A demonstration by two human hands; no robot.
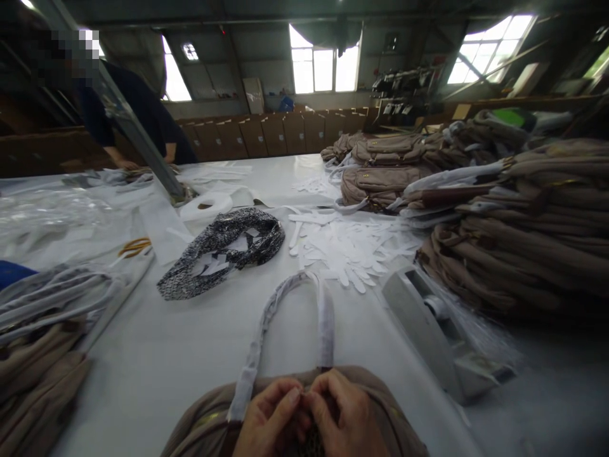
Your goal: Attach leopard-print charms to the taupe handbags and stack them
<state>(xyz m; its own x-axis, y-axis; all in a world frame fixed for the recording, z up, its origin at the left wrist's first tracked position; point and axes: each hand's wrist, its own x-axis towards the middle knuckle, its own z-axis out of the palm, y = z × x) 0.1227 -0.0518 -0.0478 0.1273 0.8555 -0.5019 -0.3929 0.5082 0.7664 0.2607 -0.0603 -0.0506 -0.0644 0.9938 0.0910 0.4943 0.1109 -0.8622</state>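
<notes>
At the bottom middle lies a brown handbag (197,412) with its handle (263,317) wrapped in white and standing up away from me. Both hands meet over the top of the bag. My left hand (276,416) pinches with thumb and forefinger, and my right hand (345,412) pinches right beside it, the fingertips almost touching. Whatever small thing sits between the fingertips is too small to make out. Under the hands, a strip of patterned lining shows in the bag's opening.
A tape dispenser (428,324) stands to the right, beside piled brown bags (537,247). White paper strips (342,247) and a black-and-white speckled cloth (190,276) holding paper scraps lie ahead. Scissors (136,247) are at left. A person (137,108) works across the table near a slanted metal post (137,127).
</notes>
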